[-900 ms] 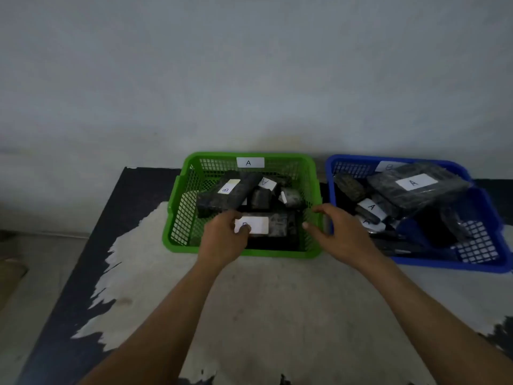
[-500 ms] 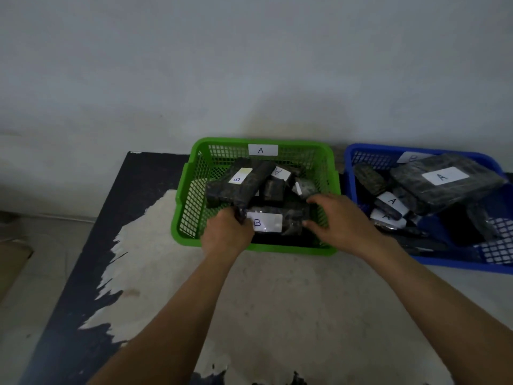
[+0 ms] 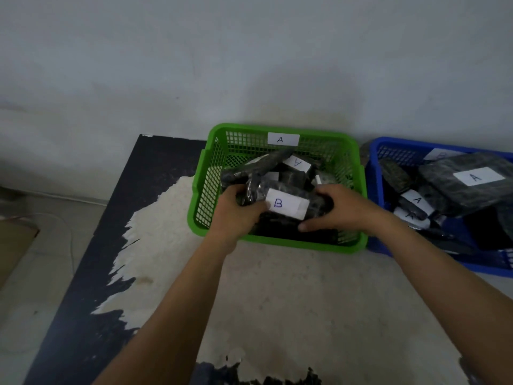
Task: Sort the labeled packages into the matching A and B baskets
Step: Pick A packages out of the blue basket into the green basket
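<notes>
A green basket tagged A stands at the table's back, holding several dark wrapped packages. Over its front half is a dark package with a white B label. My left hand grips its left end and my right hand grips its right end. Behind it lies a package labelled A. To the right, a blue basket holds several dark packages, among them a large one labelled A; its own tag is partly hidden.
The table has a worn pale top with dark peeling edges, and its left edge drops to the floor. A grey wall rises right behind the baskets. A brown cardboard piece lies on the floor at far left.
My right hand moved from the gap between the baskets into the green basket and took the B package's right end. Both hands now hold it slightly raised.
</notes>
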